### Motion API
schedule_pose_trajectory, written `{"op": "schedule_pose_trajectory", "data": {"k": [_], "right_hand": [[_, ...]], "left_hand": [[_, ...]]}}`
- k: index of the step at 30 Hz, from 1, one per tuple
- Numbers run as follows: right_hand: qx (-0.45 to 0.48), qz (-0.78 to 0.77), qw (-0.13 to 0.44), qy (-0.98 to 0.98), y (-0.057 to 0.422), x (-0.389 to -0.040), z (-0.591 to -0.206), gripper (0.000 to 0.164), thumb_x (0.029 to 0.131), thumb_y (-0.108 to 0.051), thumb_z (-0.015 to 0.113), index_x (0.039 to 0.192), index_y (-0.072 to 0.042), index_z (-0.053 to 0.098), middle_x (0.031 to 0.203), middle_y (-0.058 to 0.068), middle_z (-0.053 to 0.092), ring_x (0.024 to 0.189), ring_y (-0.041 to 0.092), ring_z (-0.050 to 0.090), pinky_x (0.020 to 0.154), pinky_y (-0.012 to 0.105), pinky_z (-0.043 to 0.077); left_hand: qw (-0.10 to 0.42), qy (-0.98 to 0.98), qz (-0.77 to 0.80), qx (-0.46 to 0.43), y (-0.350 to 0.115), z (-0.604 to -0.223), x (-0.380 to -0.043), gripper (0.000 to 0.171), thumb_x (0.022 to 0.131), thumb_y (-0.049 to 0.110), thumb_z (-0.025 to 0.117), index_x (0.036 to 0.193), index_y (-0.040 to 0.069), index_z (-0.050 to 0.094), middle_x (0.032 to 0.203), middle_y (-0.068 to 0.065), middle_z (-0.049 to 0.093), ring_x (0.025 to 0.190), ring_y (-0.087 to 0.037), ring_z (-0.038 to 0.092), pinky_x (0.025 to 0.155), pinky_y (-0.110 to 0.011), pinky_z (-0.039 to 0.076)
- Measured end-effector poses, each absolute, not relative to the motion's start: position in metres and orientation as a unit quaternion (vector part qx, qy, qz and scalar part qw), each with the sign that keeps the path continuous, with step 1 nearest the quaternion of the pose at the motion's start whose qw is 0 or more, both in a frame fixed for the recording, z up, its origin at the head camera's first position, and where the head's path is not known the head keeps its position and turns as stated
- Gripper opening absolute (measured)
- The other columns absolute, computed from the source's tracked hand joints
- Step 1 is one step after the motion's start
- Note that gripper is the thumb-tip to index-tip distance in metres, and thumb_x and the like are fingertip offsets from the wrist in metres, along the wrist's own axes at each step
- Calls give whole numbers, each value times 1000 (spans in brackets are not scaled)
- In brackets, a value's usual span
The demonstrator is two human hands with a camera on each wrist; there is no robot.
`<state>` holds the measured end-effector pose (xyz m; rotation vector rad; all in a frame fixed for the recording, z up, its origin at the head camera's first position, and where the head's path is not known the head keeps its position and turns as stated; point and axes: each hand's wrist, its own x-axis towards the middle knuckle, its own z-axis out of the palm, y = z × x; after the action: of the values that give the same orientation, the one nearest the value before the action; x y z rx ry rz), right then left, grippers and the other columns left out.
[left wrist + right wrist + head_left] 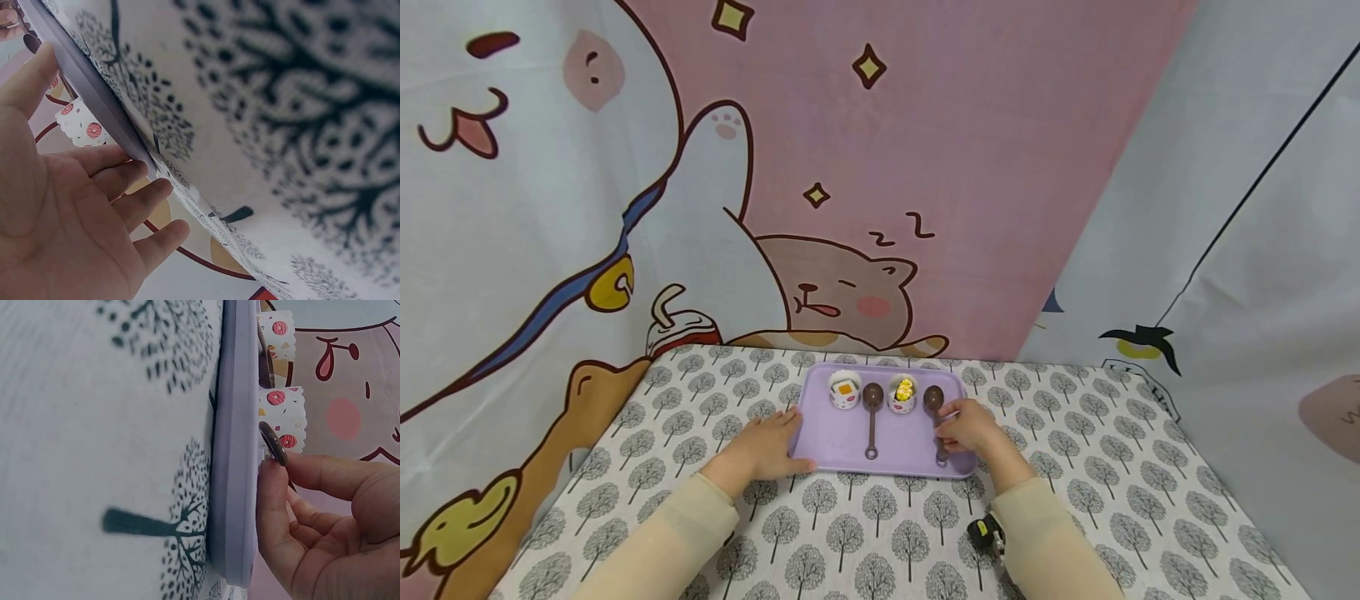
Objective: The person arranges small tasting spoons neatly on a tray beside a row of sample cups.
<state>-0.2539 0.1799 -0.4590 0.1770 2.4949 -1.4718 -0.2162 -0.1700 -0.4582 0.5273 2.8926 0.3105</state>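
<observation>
A lilac tray (842, 446) lies on the patterned cloth. My left hand (763, 447) rests at its left end, fingers extended, with thumb and fingertips right at the rim in the left wrist view. With thumb and index finger, my right hand (972, 427) pinches the handle of the right brown spoon (933, 397) over the tray's right side. The second brown spoon (872, 425) lies between two patterned paper cups. In the left cup (846, 402) sits something white and orange; the right cup (901, 406) holds something yellow and white.
Cloth printed with trees (880, 533) covers the table around the tray. Cartoon-printed curtains (970, 183) hang behind the table and along its sides. A black strapped device (982, 533) is on the right wrist.
</observation>
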Motion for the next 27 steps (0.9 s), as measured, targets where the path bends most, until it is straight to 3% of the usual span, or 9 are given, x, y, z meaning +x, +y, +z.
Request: {"op": "schedule_pose_trajectory", "data": {"k": [17,27], "right_hand": [[54,-501,137,853,181,-267,-468,30,82,9,71,108,7,59,85,19,65,69,26,66,64,34,62],[64,-497,125,857,177,-262,-468,29,82,12,69,109,10,57,83,17,65,65,21,64,62,33,62]], "left_hand": [[87,974,103,182,-171,-461,-217,97,86,62,67,149,-6,39,158,-23,32,143,-46,33,116,-64,24],[96,974,105,175,-170,-458,-216,97,86,61,67,150,-6,38,159,-23,31,144,-45,31,117,-63,22]]}}
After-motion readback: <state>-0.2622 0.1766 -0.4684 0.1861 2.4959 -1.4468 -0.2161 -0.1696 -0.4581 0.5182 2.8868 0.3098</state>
